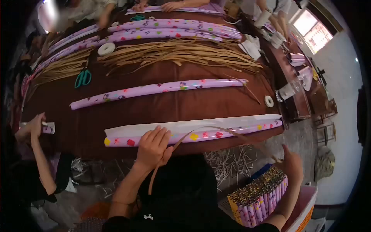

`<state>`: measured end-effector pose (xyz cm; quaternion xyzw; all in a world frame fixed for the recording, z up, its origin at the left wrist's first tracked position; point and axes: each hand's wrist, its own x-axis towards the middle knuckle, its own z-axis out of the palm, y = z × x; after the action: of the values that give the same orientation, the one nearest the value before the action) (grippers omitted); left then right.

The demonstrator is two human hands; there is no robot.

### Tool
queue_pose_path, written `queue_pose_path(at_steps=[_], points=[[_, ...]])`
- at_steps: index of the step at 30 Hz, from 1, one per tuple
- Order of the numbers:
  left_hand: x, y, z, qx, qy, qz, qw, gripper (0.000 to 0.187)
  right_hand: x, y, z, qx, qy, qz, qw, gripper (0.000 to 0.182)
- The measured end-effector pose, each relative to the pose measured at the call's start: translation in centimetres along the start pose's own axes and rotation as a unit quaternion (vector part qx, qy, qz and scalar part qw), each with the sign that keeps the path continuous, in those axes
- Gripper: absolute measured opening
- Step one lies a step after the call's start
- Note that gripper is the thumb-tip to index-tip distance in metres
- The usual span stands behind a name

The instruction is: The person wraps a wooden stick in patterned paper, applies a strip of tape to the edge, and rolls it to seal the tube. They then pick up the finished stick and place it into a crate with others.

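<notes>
A long lilac patterned paper roll (210, 135) lies along the near edge of the table, its white underside showing along the back. My left hand (152, 149) rests its fingers on this roll, the thumb closed against a thin brown strip (239, 136). One end of the strip hangs below that hand; the rest arches over the roll to the right. Off the table's right corner, my right hand (291, 166) is closed around the strip's other end. Under my right arm stands a box of short patterned rolls (259, 205).
Another patterned roll (154, 89) lies mid-table, before a pile of brown strips (177, 56). Green-handled scissors (82, 78) and white tape rolls (269, 101) are about. A co-worker's hand (35, 125) holds a small roll at left. Paper shreds (232, 164) litter the floor.
</notes>
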<state>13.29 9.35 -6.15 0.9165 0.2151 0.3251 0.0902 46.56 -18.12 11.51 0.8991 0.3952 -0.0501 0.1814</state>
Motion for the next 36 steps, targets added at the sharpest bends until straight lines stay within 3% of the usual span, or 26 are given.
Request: queue_pose_path(at_steps=[2,4,6,8,10,11,13,16,18,19,21,22,24,25,26,28,29,30,32,33,35,36], points=[[0.1,-0.1,-0.2,0.003,0.001,0.012,1.0,0.042,-0.8,-3.9,-1.5,0.022,-0.023,-0.03,0.999,0.079],[-0.1,-0.1,0.0,0.009,-0.001,0.005,1.0,0.042,-0.4,-7.2,-3.7,0.116,-0.043,-0.231,0.965,0.079],[0.1,0.1,-0.2,0.002,0.003,0.004,1.0,0.042,2.9,-10.6,-3.9,0.174,-0.014,-0.478,0.861,0.064],[-0.1,0.1,-0.1,0.0,0.002,-0.005,1.0,0.042,5.7,-16.3,-3.2,0.305,0.05,-0.602,0.736,0.047],[-0.2,0.2,0.0,0.001,0.001,-0.015,1.0,0.042,7.0,-22.2,-3.2,0.276,0.174,-0.648,0.688,0.031],[-0.2,0.3,-0.1,-0.002,0.0,-0.02,1.0,0.042,7.9,-24.2,-2.3,0.279,0.175,-0.653,0.682,0.031],[-0.3,0.1,-0.2,0.005,-0.004,-0.028,1.0,0.043,9.5,-27.4,-1.1,0.067,0.269,-0.714,0.643,0.023],[-0.2,0.1,-0.3,-0.016,-0.01,-0.026,0.999,0.055,10.8,-28.3,-2.4,0.072,0.228,-0.756,0.61,0.017],[0.3,0.5,-1.3,-0.041,-0.023,-0.015,0.999,0.071,11.5,-27.3,-6.1,0.111,-0.099,-0.737,0.659,0.013],[0.5,0.6,-1.6,-0.039,-0.044,-0.01,0.998,0.08,13.4,-27.4,-6.4,0.222,-0.364,-0.692,0.583,0.009],[-0.1,0.1,-0.8,-0.011,-0.05,0.002,0.999,0.079,14.6,-28.2,-7.4,0.315,-0.564,-0.615,0.453,0.014],[-0.7,-0.5,0.0,-0.027,-0.048,0.009,0.998,0.07,15.0,-28.9,-7.2,0.336,-0.557,-0.612,0.45,0.015],[0.3,0.6,-1.0,-0.019,-0.069,-0.037,0.997,0.053,14.9,-31.7,-4.9,0.383,-0.476,-0.601,0.515,0.016],[0.5,0.8,-0.6,-0.042,0.004,-0.065,0.997,0.034,15.0,-32.8,-4.1,0.391,-0.452,-0.612,0.518,0.018],[0.4,0.6,-0.7,-0.033,0.003,-0.069,0.997,0.034,15.3,-33.0,-3.7,0.389,-0.452,-0.619,0.512,0.018],[0.4,0.4,-1.3,-0.121,-0.024,-0.146,0.982,0.022,15.6,-32.6,-3.8,0.4,-0.471,-0.559,0.553,0.017],[0.4,0.3,-2.0,-0.119,-0.027,-0.15,0.981,0.022,15.5,-32.2,-4.5,0.411,-0.486,-0.546,0.545,0.018],[0.5,-0.1,-2.8,-0.207,-0.041,-0.213,0.954,0.019,15.7,-32.2,-4.2,0.412,-0.488,-0.545,0.542,0.018],[2.2,0.4,-5.5,-0.347,-0.076,-0.358,0.864,0.02,16.2,-31.9,-3.8,0.442,-0.497,-0.513,0.543,0.017],[1.8,0.1,-4.8,-0.349,-0.079,-0.355,0.864,0.02,16.2,-31.8,-3.8,0.445,-0.496,-0.51,0.544,0.017],[2.0,-0.2,-4.2,-0.452,0.037,-0.351,0.82,0.023,15.8,-32.2,-3.7,0.409,-0.475,-0.523,0.577,0.015],[1.6,-0.7,-4.9,-0.448,-0.018,-0.393,0.803,0.028,15.8,-32.3,-3.4,0.413,-0.476,-0.52,0.576,0.015]])
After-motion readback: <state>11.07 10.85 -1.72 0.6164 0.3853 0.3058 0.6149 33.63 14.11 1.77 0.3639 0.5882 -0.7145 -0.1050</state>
